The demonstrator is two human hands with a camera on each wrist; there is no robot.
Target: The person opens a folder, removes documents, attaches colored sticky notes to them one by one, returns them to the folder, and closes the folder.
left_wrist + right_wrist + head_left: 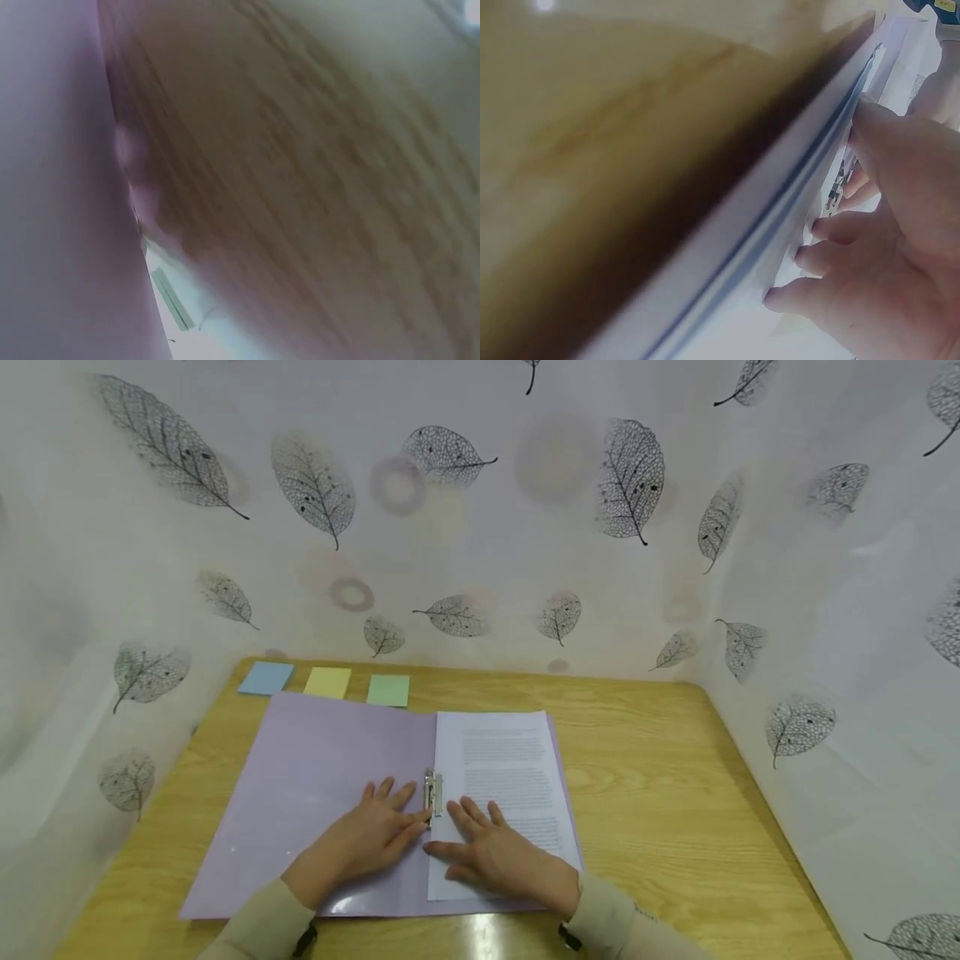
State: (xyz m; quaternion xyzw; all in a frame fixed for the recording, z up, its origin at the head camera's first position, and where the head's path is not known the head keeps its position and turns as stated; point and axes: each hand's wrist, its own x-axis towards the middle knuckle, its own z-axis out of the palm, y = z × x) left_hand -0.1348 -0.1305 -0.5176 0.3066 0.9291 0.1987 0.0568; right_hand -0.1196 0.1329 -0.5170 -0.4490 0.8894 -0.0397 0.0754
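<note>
A purple ring-binder folder (322, 752) lies spread open on the table. Printed sheets (502, 756) cover its right side, their left edge beside a metal binder clip (431, 783) at the spine. My left hand (367, 833) rests on the left cover, fingers spread, with fingertips at the lower end of the clip. On the lower left part of the sheets my right hand (491, 857) lies with its fingers extended. In the right wrist view, the right hand (885, 255) touches the sheets above the folder's edge. The left wrist view is mostly blurred.
Blue (266, 678), yellow (327, 682) and green (388, 690) sticky notes lie along the back of the wooden table (660, 793), behind the folder. A leaf-patterned white curtain (495, 527) surrounds the table at the back and sides.
</note>
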